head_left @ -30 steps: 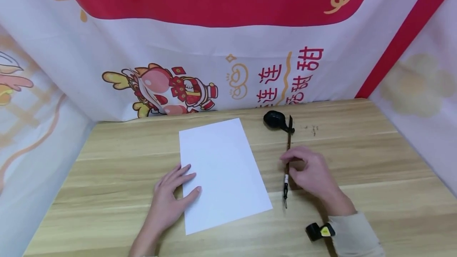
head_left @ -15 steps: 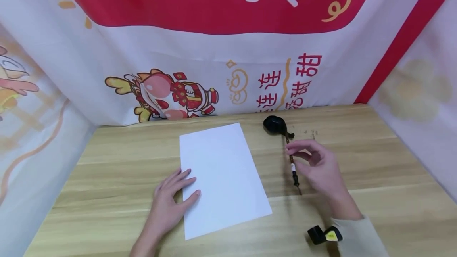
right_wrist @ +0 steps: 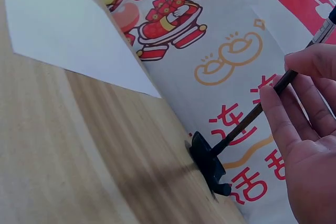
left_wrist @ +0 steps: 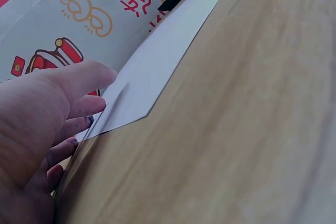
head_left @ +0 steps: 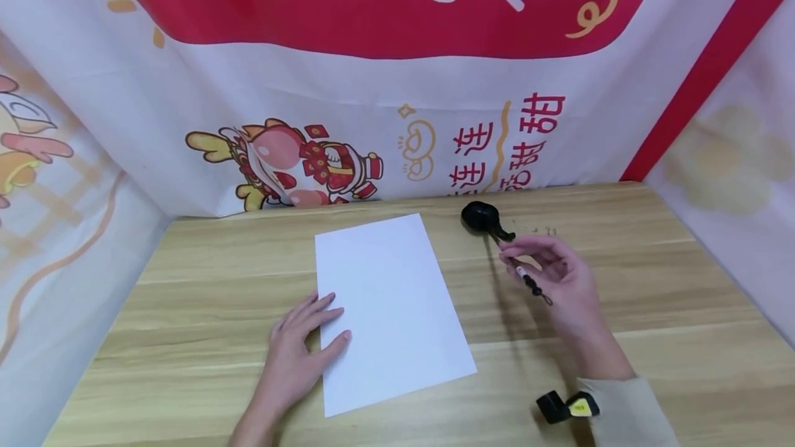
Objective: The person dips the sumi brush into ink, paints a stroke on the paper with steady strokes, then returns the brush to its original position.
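My right hand (head_left: pixel 562 285) pinches a calligraphy brush (right_wrist: pixel 249 119) between thumb and fingertips. The brush slants, its hanging loop end raised toward me and its tip down in a small black ink dish (head_left: pixel 479 216) with a curved handle. In the right wrist view the dish hides the tip's bristles. A blank white sheet of paper (head_left: pixel 391 316) lies left of the brush. My left hand (head_left: pixel 298 354) rests at the sheet's left edge, fingers spread and thumb on the paper; the left wrist view shows the sheet's corner (left_wrist: pixel 139 106) beside that thumb.
The wooden table (head_left: pixel 205 309) ends at a printed cloth backdrop (head_left: pixel 348 81), close behind the dish. Small dark marks (head_left: pixel 549 231) stain the wood right of the dish. A black wrist camera with a yellow label (head_left: pixel 580 407) sits by the right sleeve (head_left: pixel 624 409).
The brush was lying low across the dish's handle; its loop end has swung up and right, and its tip has shifted into the dish. My left hand and the paper stay put.
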Demonstrator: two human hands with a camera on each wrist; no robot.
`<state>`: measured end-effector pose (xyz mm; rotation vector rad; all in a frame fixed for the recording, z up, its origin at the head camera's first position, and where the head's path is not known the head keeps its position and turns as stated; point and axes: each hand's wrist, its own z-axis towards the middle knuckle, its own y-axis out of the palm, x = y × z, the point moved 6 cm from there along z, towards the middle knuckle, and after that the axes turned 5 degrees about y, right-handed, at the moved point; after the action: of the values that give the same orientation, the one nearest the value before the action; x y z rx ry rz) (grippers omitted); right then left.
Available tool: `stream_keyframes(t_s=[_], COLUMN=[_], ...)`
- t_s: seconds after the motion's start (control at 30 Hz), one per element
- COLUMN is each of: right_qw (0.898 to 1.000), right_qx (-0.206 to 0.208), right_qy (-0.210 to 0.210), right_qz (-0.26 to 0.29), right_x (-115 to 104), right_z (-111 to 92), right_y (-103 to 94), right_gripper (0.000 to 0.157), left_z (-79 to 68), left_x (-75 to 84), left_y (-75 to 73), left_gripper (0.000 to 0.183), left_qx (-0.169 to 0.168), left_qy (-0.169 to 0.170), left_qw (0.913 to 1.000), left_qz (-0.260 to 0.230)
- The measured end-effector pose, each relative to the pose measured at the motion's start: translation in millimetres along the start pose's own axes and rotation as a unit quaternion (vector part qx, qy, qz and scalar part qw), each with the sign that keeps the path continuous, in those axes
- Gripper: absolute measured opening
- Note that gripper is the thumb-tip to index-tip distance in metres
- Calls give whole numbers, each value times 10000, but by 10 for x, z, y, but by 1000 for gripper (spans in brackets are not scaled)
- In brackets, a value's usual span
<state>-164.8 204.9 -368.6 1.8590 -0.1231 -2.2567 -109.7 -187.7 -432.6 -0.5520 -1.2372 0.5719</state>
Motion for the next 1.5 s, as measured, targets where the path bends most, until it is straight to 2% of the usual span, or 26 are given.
stream_keyframes(t_s=[0.2,0.4,0.5,0.83,0.93,1.1,1.27,1.5], right_qw=[9998,9994,9993,9984,9983,9943,9872,9684], right_qx=[78,191,214,394,535,893,1153,1327], right_qy=[57,24,81,48,-84,-306,-293,-519], right_qz=[155,-294,-305,413,231,-489,-1064,-2047], right_x=[-137,-245,-257,-290,-337,-408,-420,-442], right_z=[246,491,563,730,801,938,1042,1108], right_y=[90,135,130,86,90,114,122,119], right_gripper=[41,37,38,30,33,32,31,33], left_z=[-11,-11,-11,-12,-12,-18,-25,-21], left_x=[16,11,7,10,13,13,19,25], left_y=[-28,-23,-17,-15,-12,-8,-10,-19], left_gripper=[37,37,37,35,35,34,33,33], left_qx=[88,103,94,193,200,215,214,230], left_qy=[43,48,41,115,143,139,133,144], left_qw=[9999,9999,9999,9997,9997,9997,9997,9996], left_qz=[-23,-34,-44,16,33,13,-43,-14])
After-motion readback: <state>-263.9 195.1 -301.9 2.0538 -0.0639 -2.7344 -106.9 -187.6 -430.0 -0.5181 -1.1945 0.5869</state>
